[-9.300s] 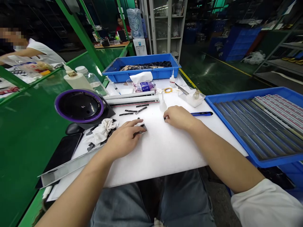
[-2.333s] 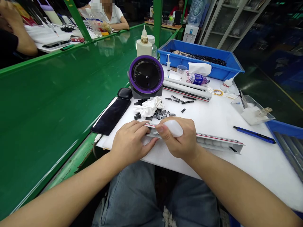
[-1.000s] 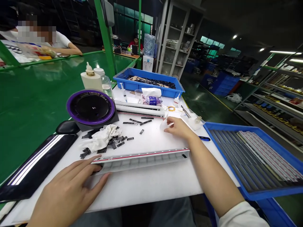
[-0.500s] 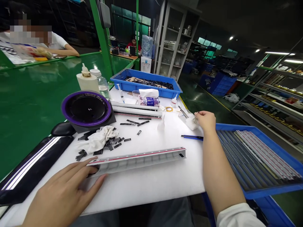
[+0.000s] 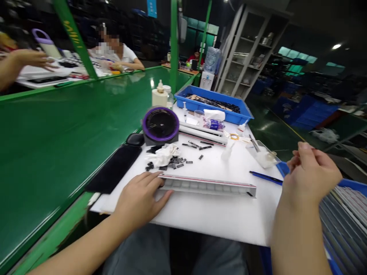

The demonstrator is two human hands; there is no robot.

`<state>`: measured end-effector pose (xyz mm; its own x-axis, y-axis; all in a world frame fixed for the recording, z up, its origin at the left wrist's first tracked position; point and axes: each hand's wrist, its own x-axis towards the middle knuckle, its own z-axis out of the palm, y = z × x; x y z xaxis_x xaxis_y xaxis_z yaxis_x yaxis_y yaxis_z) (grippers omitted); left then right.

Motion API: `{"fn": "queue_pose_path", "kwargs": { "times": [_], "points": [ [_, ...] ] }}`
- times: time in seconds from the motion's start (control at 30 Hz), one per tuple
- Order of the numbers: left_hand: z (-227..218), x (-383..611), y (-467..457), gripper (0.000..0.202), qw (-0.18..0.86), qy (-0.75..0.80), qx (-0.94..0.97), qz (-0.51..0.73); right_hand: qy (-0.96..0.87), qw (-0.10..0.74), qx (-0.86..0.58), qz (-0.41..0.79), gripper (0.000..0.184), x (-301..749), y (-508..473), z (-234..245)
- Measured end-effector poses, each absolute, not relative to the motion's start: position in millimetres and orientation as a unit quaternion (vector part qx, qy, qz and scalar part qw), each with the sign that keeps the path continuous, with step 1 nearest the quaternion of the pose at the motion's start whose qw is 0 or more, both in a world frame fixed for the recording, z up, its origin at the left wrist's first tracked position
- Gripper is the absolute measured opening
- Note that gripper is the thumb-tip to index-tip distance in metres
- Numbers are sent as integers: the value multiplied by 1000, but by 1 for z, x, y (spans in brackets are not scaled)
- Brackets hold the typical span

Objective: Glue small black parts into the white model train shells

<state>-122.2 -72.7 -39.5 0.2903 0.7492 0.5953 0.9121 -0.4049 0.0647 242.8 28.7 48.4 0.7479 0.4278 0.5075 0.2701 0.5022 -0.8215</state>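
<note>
I log my left grip (image 5: pixel 140 200) open, palm down, fingertips touching the end of the long ribbed white strip (image 5: pixel 206 186) on the surface (image 5: pixel 218 225); my right grip (image 5: pixel 309 175) is raised, well apart, blurred, hold unclear.

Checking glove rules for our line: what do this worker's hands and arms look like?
The left hand and right hand are bare: no gloves, and no ring, watch or band shows, though the right is blurred. Both forearms are uncovered; no sleeve shows.
</note>
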Motion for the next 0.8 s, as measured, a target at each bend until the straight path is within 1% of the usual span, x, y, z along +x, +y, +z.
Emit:
{"fn": "queue_pose_path", "kwargs": {
  "times": [0.03, 0.1, 0.13, 0.23, 0.3, 0.4, 0.63, 0.7, 0.8],
  "points": [
    [-40, -122, -73, 22, 141, -532, -788, -276, -348, 806, -463, 121, 20, 216, 11, 47],
    [-40, -121, -74, 24, 128, -544, -783, -272, -374, 777, -439, 253, 19, 159, -25, 37],
    [-40, -121, -75, 24, 121, -549, -781, -271, -395, 754, -436, 291, 20, 133, -40, 29],
    [-39, -119, -77, 25, 101, -561, -775, -271, -478, 684, -423, 354, 21, 70, -71, 0],
    [-40, -118, -78, 25, 93, -565, -773, -274, -527, 651, -421, 348, 19, 47, -77, -16],
    [-41, -117, -79, 25, 88, -563, -772, -282, -569, 634, -429, 302, 17, 35, -76, -32],
    [-42, -119, -79, 26, 90, -564, -768, -290, -607, 601, -432, 291, 18, 29, -72, -40],
    [-42, -119, -79, 26, 91, -565, -768, -287, -599, 604, -439, 288, 19, 29, -75, -36],
    [-41, -118, -80, 28, 90, -568, -770, -276, -561, 643, -441, 276, 18, 39, -80, -16]
  ]
}}
